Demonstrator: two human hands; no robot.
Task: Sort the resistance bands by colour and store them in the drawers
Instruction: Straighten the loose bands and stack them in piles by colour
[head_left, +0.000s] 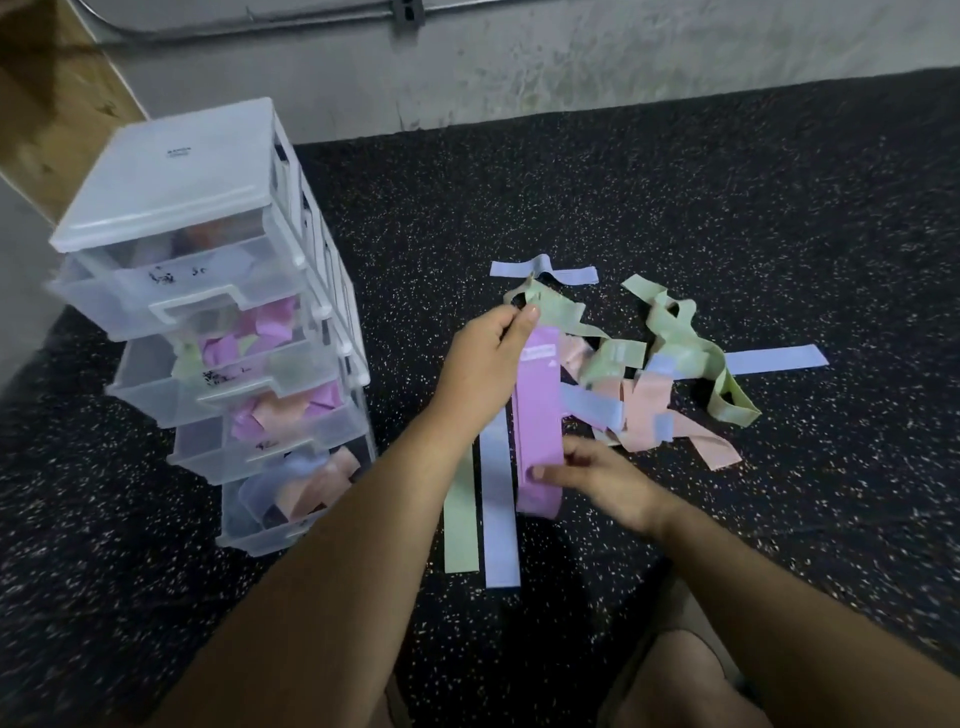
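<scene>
Fingers of the left hand (485, 364) pinch the top, and those of the right hand (597, 480) the bottom, of a flat lilac rubber resistance band (537, 415), best lifted clear of the tangled pastel bands (649, 374) just right of the fingers before going to the translucent plastic drawers (218, 312) at their left.

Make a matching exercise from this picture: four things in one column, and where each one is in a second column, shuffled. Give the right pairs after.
Things
1. purple band
2. straight green band
3. drawer unit
4. peach band

Places
A. stands at the left, bands showing through its drawers
B. one end sticks out of the tangled pile at the right
C. held between the left hand and the right hand
D. lies flat on the floor, beside a straight blue band

Pairs: 1-C, 2-D, 3-A, 4-B
</scene>
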